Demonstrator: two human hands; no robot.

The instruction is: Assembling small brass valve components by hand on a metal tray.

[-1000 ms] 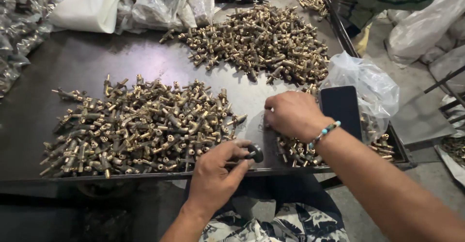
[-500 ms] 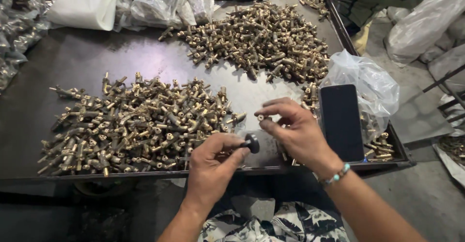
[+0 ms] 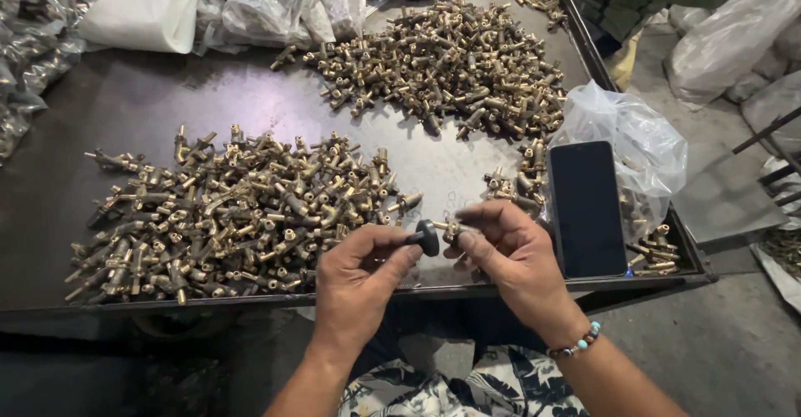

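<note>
- Since a second ago, the right hand (image 3: 509, 254) has lifted off the fittings at the tray's near right corner and come in to meet the left hand (image 3: 360, 279) just above the near edge of the table (image 3: 150, 100).
- Left hand is closed in a pinch on a small black knob (image 3: 427, 237), thumb and forefinger holding it at its near side.
- Right hand is closed around a small brass fitting (image 3: 449, 230), fingertips curled over it; the fitting's end touches the knob between the two hands.
- Near pile of brass fittings (image 3: 242, 212) lies just left of the hands, spread over the dark table.
- Far pile of brass fittings (image 3: 442, 62) sits well apart, toward the table's back edge.
- Black phone (image 3: 586, 208) lies face up just right of the right hand, resting partly on a clear plastic bag (image 3: 638, 137).
- A few loose fittings (image 3: 655, 254) lie in the near right corner beside the phone.
- White and clear bags (image 3: 150, 12) are heaped along the back left of the table.
- A beaded bracelet (image 3: 576, 346) circles the right wrist.
</note>
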